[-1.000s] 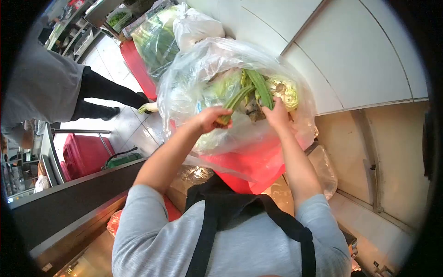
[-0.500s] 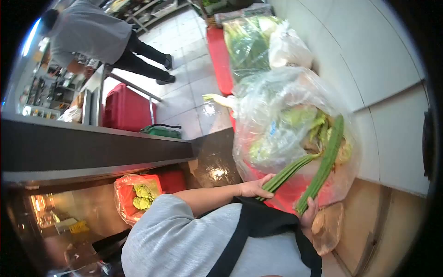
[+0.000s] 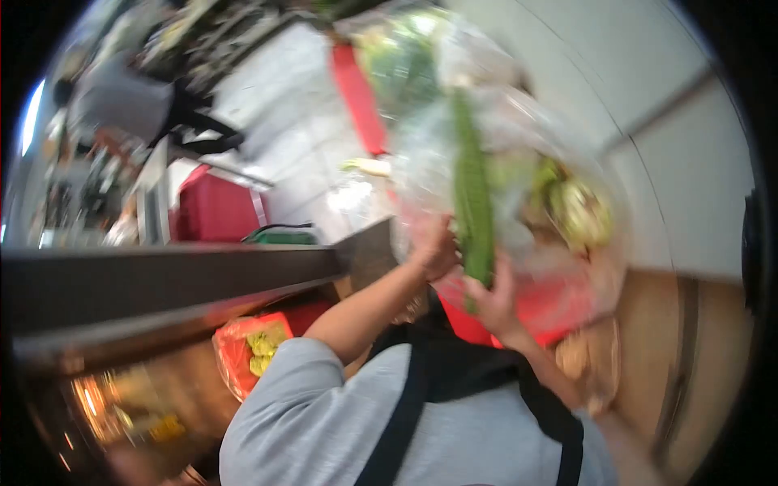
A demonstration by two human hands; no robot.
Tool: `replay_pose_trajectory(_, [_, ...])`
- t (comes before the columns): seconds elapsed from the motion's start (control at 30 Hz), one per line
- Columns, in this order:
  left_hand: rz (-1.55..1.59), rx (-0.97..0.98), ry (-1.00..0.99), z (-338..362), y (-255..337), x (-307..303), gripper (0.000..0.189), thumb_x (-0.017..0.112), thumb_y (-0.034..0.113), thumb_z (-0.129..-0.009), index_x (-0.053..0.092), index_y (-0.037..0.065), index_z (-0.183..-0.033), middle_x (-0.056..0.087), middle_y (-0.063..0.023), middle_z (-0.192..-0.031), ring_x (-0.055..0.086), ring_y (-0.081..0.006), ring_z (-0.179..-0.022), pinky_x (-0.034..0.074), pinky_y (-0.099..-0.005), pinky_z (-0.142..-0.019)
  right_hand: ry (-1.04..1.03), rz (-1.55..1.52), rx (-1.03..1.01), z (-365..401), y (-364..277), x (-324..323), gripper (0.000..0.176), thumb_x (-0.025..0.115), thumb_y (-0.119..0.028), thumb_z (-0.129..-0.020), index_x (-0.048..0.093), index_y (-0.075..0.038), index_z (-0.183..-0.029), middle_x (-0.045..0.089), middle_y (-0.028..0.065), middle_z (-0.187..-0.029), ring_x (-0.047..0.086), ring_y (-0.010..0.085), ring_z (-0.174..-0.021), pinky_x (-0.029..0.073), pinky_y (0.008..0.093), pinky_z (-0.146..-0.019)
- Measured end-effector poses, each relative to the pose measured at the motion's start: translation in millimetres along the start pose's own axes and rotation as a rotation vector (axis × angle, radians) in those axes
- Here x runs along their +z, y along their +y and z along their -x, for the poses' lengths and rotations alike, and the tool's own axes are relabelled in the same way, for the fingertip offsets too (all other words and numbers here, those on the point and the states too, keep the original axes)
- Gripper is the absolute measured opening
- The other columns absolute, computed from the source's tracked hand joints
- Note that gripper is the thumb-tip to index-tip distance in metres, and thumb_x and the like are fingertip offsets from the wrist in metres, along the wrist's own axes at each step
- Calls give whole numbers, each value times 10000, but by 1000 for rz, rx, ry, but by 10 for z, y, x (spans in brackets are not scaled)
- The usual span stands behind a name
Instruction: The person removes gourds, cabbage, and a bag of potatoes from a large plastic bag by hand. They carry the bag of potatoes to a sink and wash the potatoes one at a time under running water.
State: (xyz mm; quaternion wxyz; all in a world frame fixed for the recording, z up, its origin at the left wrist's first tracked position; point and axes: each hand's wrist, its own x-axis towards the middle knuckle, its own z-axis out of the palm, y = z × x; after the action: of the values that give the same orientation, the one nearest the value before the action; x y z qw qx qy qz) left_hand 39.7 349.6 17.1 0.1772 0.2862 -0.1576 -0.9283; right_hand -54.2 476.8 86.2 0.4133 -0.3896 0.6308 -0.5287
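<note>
A long green ridge gourd [image 3: 472, 194] points away from me, its near end between my two hands. My left hand [image 3: 436, 249] is closed at its left side, fingers curled and blurred. From the right, my right hand [image 3: 494, 296] grips the near end, thumb up along the edge. The second, thinner gourd cannot be made out separately now. Beyond the hands lies a large clear plastic bag [image 3: 421, 166] with leafy vegetables [image 3: 579, 211] showing at its right side.
Another bag of greens [image 3: 401, 69] stands farther back by the white tiled wall [image 3: 583, 65]. A red-lined container [image 3: 231, 348] holds pale green vegetables at lower left. A dark counter edge [image 3: 162, 279] runs along the left. A person [image 3: 121, 101] stands beyond it, near a red bin [image 3: 219, 206].
The view has shifted and blurred. The long gourd has swung left and upright, and my hands have come together at its near end. The two gourds no longer show apart.
</note>
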Motion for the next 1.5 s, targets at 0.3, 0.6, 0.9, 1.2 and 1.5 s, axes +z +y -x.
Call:
replay_pose_trajectory(0.3, [-168,-154,223,-148,-308,-700,349,615,211,-791,543,-14,-1048,613,-127,-903,598,-228,-826,498,-362,-737,118,571,-2,-613,204,-704,288,560,-329,-816,603,-73,-939,550,135,-814,559,305,-765,453,397,-690])
replay_pose_trajectory(0.6, [-91,-191,19,-41,107,-214,496,647,293,-770,480,3,-1137,581,-157,-973,589,-279,-868,493,-417,-768,80,1215,743,-1945,844,-1111,634,578,-201,-775,319,-116,-1348,397,280,-1249,453,352,-1136,425,369,-908])
replay_pose_trajectory(0.9, [-622,8,-87,248,736,393,710,743,283,-620,433,-15,-1186,562,-128,-1012,598,-208,-820,531,-336,-659,107,778,510,-1167,760,-1567,573,571,-143,-744,406,-96,-1291,500,275,-1138,564,363,-961,456,386,-838])
replay_pose_trajectory(1.2, [-225,-173,-219,200,317,287,741,476,617,-790,458,0,-1200,590,-132,-871,587,-235,-783,496,-339,-660,149,853,645,-1265,857,-1213,614,648,-267,-750,369,-65,-1258,500,242,-1136,531,350,-1023,450,401,-840])
replay_pose_trajectory(1.5, [-144,-111,-118,788,282,10,688,608,386,-745,364,42,-1288,509,-162,-1120,573,-292,-802,487,-411,-680,312,943,650,-1200,1347,-1027,660,405,-65,-855,85,-210,-1413,380,241,-1217,477,374,-1069,436,428,-850])
